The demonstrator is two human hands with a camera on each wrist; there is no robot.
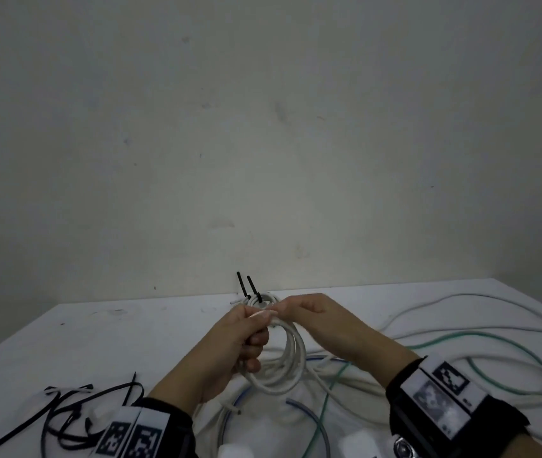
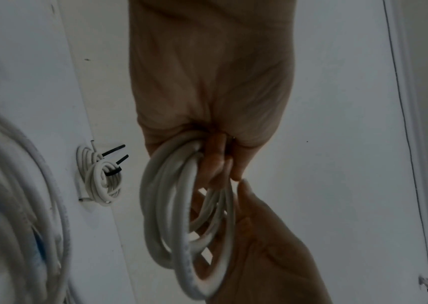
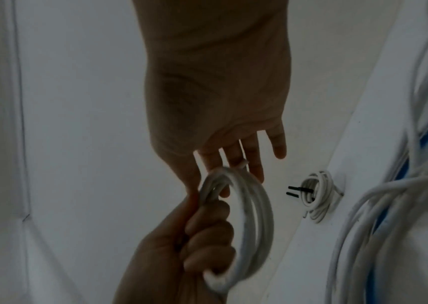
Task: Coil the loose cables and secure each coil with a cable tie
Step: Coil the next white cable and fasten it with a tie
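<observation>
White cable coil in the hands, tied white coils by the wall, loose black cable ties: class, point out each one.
White cable coil [image 1: 291,365], head view: lower loops.
Tied white coils [image 2: 101,181], left wrist view: front coil's loops.
Loose black cable ties [image 1: 74,414], head view: middle of the pile.

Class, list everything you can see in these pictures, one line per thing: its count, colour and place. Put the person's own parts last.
held coil: one, white, in the air above the table, no tie visible on it
tied coils: two, white, with black ties, at the far table edge by the wall
loose cables: several, white, green and blue, on the table's near and right parts
cable ties: a loose bunch, black, near left of the table
table: one, white, against the wall
wall: one, off-white, behind the table
wrist units: two, black with square markers, on the wrists
left hand: grips the held coil
right hand: fingers at the coil's top
</observation>
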